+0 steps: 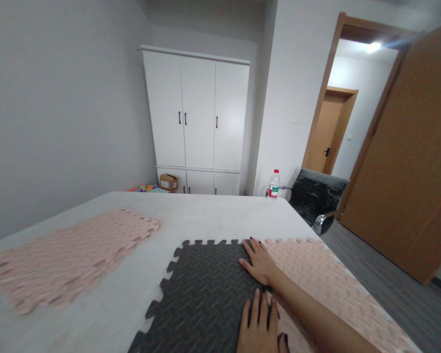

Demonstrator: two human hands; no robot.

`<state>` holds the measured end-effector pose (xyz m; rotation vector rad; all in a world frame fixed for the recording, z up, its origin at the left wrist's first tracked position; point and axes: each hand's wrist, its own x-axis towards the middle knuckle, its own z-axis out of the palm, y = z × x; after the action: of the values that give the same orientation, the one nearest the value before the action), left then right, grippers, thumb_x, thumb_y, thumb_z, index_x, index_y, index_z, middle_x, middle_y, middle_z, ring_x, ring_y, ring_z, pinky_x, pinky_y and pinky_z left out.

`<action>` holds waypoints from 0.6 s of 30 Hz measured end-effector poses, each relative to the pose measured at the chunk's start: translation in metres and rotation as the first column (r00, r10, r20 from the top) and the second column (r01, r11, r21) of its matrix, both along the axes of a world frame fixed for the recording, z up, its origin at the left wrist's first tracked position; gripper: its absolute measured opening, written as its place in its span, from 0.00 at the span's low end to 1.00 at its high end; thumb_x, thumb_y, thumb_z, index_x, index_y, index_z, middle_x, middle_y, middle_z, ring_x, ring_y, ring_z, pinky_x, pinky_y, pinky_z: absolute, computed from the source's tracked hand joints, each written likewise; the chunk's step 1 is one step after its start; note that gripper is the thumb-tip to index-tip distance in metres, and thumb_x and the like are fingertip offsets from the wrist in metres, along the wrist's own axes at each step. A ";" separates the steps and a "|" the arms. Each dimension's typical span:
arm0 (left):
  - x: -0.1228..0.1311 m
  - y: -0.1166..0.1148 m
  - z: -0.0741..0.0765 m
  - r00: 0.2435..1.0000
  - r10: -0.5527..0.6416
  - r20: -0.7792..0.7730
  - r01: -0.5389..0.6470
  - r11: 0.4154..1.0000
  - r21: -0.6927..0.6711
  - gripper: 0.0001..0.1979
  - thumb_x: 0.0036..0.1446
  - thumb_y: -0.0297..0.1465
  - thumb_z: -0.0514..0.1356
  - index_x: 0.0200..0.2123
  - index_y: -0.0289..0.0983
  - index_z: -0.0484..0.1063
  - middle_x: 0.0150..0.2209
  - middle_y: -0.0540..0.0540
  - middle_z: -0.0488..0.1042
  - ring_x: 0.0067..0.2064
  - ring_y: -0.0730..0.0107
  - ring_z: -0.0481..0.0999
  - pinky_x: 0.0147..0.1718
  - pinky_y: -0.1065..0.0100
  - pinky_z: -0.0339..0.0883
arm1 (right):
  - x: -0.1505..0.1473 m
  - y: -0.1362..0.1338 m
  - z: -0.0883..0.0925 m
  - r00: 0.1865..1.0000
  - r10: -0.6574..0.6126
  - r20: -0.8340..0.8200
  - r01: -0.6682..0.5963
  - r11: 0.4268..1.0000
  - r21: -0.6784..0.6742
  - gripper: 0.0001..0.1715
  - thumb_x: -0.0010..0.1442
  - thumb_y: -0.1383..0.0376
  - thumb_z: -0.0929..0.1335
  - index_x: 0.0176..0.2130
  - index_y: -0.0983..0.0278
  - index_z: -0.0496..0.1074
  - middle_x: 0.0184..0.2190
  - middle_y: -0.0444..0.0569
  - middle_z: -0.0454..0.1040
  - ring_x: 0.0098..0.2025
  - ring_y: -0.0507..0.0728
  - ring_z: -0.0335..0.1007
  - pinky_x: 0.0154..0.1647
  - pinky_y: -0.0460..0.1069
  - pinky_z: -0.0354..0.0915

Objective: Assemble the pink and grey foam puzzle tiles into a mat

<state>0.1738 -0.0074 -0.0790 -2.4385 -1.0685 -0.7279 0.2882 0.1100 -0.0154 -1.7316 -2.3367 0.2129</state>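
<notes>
A dark grey foam mat tile (202,289) with jigsaw edges lies flat on the white table. Along its right side runs a pink foam mat tile (323,279) of the same patterned kind. My right hand (260,264) lies palm down with fingers spread over the far part of the line where the two tiles meet. Closer to me, my left hand (259,323) rests flat on the same line, fingers stretched forward. The two hands cover much of the seam, so I cannot tell how closely the teeth fit there.
Several pink mat tiles (81,255) lie stacked at the table's left. A plastic bottle (274,184) with a red cap stands at the far right corner of the white table (198,213). Beyond are a black chair (314,196), a white cabinet (198,113) and an open wooden door (407,162).
</notes>
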 end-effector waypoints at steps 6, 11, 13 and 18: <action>0.000 -0.007 0.021 0.999 -0.006 0.042 0.007 1.000 -0.026 0.25 0.54 0.41 0.53 0.53 0.36 0.68 0.53 0.39 0.70 0.52 0.52 0.72 0.43 0.54 0.73 | -0.005 -0.002 -0.010 0.987 -0.154 0.051 0.153 0.988 0.031 0.47 0.60 0.40 0.46 0.66 0.67 0.41 0.65 0.60 0.44 0.67 0.64 0.32 0.64 0.59 0.35; -0.001 -0.015 0.033 0.999 -0.004 0.046 0.011 0.987 -0.160 0.25 0.55 0.41 0.53 0.54 0.37 0.67 0.55 0.39 0.66 0.54 0.50 0.69 0.46 0.52 0.72 | 0.001 -0.002 -0.007 0.992 -0.125 0.032 0.124 0.992 0.021 0.48 0.59 0.39 0.47 0.66 0.67 0.40 0.66 0.58 0.42 0.67 0.63 0.31 0.64 0.60 0.33; -0.003 -0.019 0.039 0.999 -0.022 0.026 0.028 0.970 -0.240 0.26 0.55 0.40 0.53 0.56 0.37 0.66 0.56 0.39 0.64 0.56 0.51 0.67 0.48 0.51 0.71 | 0.004 -0.002 -0.006 0.995 -0.101 0.021 0.101 0.995 -0.001 0.48 0.60 0.39 0.47 0.66 0.68 0.40 0.66 0.57 0.41 0.67 0.62 0.31 0.64 0.59 0.33; -0.003 -0.034 0.062 1.000 0.001 0.018 0.008 0.879 -0.477 0.29 0.58 0.44 0.49 0.59 0.35 0.61 0.60 0.39 0.57 0.61 0.49 0.58 0.56 0.45 0.62 | 0.002 -0.008 -0.008 0.993 -0.120 0.021 0.120 0.993 -0.002 0.49 0.60 0.41 0.46 0.65 0.75 0.42 0.66 0.59 0.42 0.67 0.62 0.31 0.64 0.58 0.33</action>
<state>0.1704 -0.0411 -0.0172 -2.8437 -1.3872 -0.5308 0.2903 0.1023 -0.0238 -1.8767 -2.2382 0.1793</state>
